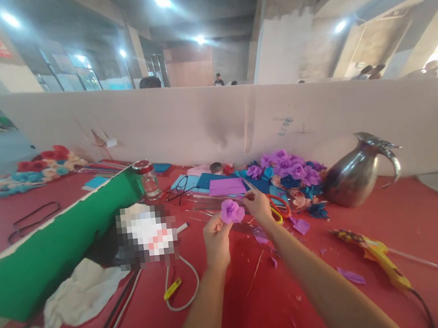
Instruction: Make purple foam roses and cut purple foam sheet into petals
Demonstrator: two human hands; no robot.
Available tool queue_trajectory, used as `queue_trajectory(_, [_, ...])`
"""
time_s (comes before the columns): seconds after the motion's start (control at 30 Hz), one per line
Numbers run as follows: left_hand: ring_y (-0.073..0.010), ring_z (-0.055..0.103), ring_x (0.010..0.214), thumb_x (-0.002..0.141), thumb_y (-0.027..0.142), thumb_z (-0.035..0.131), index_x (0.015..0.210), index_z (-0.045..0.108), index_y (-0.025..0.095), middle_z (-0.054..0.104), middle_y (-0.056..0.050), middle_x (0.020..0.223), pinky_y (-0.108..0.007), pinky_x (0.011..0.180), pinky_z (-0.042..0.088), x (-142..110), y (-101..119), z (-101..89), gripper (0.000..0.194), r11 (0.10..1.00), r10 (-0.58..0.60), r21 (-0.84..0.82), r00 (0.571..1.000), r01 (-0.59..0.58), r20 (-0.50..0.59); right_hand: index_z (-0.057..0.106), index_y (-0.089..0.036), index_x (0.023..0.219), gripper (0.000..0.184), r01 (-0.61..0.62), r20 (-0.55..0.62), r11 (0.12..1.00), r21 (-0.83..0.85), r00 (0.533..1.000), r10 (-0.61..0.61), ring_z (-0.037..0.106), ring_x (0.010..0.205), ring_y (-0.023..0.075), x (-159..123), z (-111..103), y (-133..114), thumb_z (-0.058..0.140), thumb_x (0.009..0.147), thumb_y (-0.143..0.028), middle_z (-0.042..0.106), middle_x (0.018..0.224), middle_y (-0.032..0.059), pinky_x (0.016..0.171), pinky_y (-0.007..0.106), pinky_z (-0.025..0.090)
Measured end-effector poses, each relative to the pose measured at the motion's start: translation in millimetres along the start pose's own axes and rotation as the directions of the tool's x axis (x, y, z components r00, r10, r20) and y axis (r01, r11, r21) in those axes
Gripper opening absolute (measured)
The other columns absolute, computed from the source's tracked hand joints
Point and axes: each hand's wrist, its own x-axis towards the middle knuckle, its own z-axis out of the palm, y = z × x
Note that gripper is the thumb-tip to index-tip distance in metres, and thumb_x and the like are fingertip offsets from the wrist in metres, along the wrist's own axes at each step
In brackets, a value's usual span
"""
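Observation:
My left hand [216, 240] is closed on a purple paper flower [232, 211], gripping it from below with the bloom facing up. Just to its right, my right hand [258, 205] has its fingers pinched together. A thin pale pointed object shows above those fingers, too small to name, and what they hold is unclear. Scissors [282, 205] with orange and yellow handles lie beside my right wrist. Stacked purple paper sheets [227, 186] rest beyond my hands. A cut purple petal [300, 225] lies to the right of my forearm.
Finished paper flowers [290, 167] are heaped at the back. A metal jug [355, 170] stands right, behind a yellow glue gun [377, 257]. On the left are a green panel [66, 242], a glass jar [148, 181], a white cloth [84, 293] and cables. A low partition [183, 121] runs behind.

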Motion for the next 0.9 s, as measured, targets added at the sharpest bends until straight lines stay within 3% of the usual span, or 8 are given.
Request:
queue_trajectory(0.1, [-0.0176,0.061,0.078,0.068,0.023,0.072,0.092,0.072,0.019,0.07,-0.003,0.08,-0.031,0.076,0.046,-6.1,6.6,7.3,0.024,0.999,-0.008,-0.052,0.998,0.012,0.066,0.057,-0.016,0.093,0.025,-0.018,0.019,0.977,0.215,1.0,0.014,0.065,0.076,0.0182,-25.5,-27.1,-1.5,0.056,0.072,-0.03,0.07,0.084,0.0061,0.067,0.028,0.048])
queue_trajectory(0.2, [-0.0114,0.053,0.062,0.066,0.023,0.073,0.088,0.072,0.02,0.066,0.0,0.071,-0.025,0.063,0.042,-16.2,13.1,16.4,0.022,0.99,-0.089,-0.1,0.987,0.102,0.131,0.056,-0.017,0.099,0.034,-0.06,0.086,0.914,0.401,0.996,0.027,0.065,0.071,0.0177,-63.9,-59.2,2.9,0.061,0.07,-0.034,0.07,0.083,0.0048,0.063,0.029,0.049])
queue_trajectory(0.27, [-0.0083,0.046,0.055,0.062,0.021,0.075,0.082,0.071,0.021,0.062,0.002,0.065,-0.022,0.056,0.038,-23.7,16.0,22.0,0.02,0.97,-0.172,-0.14,0.965,0.201,0.197,0.06,-0.017,0.093,0.034,-0.141,0.192,0.738,0.66,0.981,0.016,0.064,0.074,0.0182,-87.4,-76.5,9.3,0.07,0.064,-0.032,0.069,0.084,0.0046,0.069,0.03,0.049])
queue_trajectory(0.33, [-0.0073,0.042,0.053,0.059,0.018,0.076,0.073,0.069,0.019,0.057,0.003,0.059,-0.022,0.054,0.035,-30.2,17.6,26.4,0.016,0.943,-0.232,-0.17,0.93,0.287,0.284,0.064,-0.018,0.088,0.031,-0.185,0.233,0.625,0.758,0.972,0.004,0.063,0.076,0.0171,-104.2,-87.1,18.1,0.075,0.061,-0.028,0.069,0.082,0.0033,0.073,0.029,0.047])
queue_trajectory(0.43, [-0.0072,0.042,0.053,0.06,0.017,0.076,0.064,0.064,0.017,0.052,0.002,0.057,-0.022,0.055,0.036,-36.8,18.0,29.7,0.013,0.895,-0.299,-0.205,0.875,0.395,0.381,0.068,-0.019,0.085,0.027,-0.233,0.271,0.589,0.774,0.962,0.025,0.06,0.07,0.0154,-116.5,-90.8,33.5,0.077,0.061,-0.028,0.068,0.078,0.002,0.067,0.026,0.045])
queue_trajectory(0.53, [-0.0048,0.039,0.051,0.063,0.019,0.076,0.068,0.063,0.016,0.052,0.003,0.062,-0.021,0.056,0.038,-39.4,16.4,30.6,0.014,0.819,-0.384,-0.255,0.821,0.514,0.423,0.07,-0.019,0.079,0.024,-0.258,0.291,0.547,0.797,0.956,0.028,0.058,0.068,0.0145,-119.6,-87.6,44.0,0.08,0.06,-0.03,0.067,0.073,0.001,0.066,0.025,0.044])
queue_trajectory(0.73, [-0.0013,0.034,0.047,0.067,0.016,0.074,0.08,0.065,0.015,0.052,0.004,0.067,-0.014,0.046,0.033,-37.9,8.1,32.7,0.017,0.645,-0.543,-0.337,0.722,0.686,0.43,0.07,-0.02,0.079,0.021,-0.234,0.252,0.469,0.851,0.967,0.025,0.056,0.066,0.0118,-121.7,-87.8,38.3,0.075,0.068,-0.038,0.065,0.071,-0.001,0.065,0.024,0.042])
queue_trajectory(0.9, [-0.0001,0.033,0.046,0.069,0.017,0.073,0.08,0.065,0.013,0.055,0.002,0.068,-0.013,0.043,0.033,-39.0,1.5,35.3,0.015,0.607,-0.628,-0.268,0.658,0.748,0.416,0.067,-0.017,0.074,0.025,-0.258,0.281,0.533,0.806,0.959,0.04,0.043,0.049,0.0077,-123.3,-90.0,33.5,0.074,0.065,-0.039,0.056,0.057,-0.0036,0.05,0.021,0.033])
